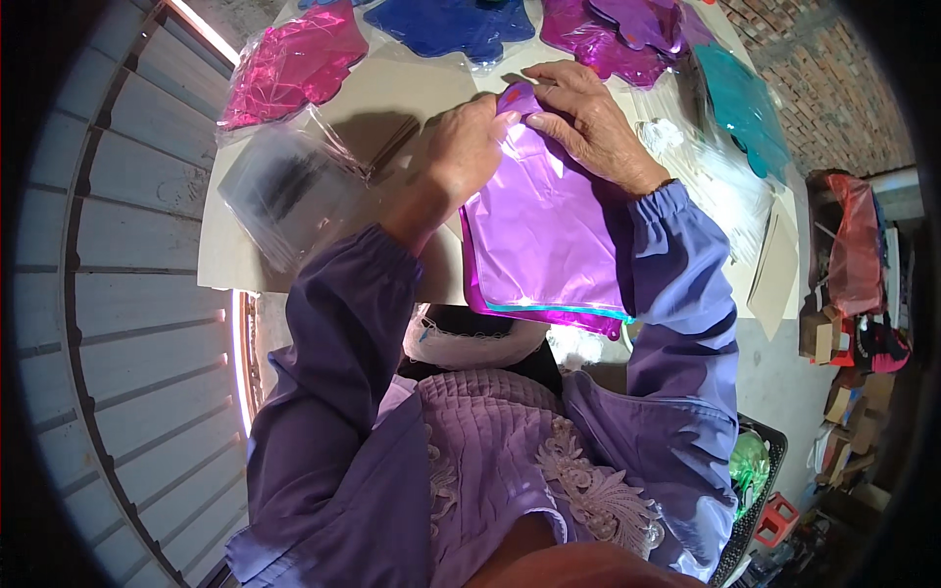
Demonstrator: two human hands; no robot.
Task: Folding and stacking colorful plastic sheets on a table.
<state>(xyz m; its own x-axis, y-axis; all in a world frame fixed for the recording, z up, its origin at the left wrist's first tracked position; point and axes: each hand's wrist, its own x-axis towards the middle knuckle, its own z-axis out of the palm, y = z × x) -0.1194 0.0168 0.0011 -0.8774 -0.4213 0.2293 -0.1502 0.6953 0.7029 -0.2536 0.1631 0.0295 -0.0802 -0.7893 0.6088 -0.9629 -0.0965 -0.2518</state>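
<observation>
A small stack of flat, uninflated foil balloons [554,230] lies at the front edge of the table, lilac on top with teal and magenta edges showing underneath. My left hand [465,145] is closed on the stack's narrow far end, its thumb pressing on the lilac foil. Opposite it, my right hand [594,127] also grips that end, thumb on top and fingers curled over the far side. A small orange-red mark shows on the foil between the two hands. The undersides of the fingers are hidden.
Clear plastic bags [294,191] lie left of my arms. Bagged foil pieces in pink [299,69], blue [451,27], magenta [613,44] and teal [740,108] line the far side. Thin white strips [720,186] are spread at right. A black basket [755,500] stands below the table.
</observation>
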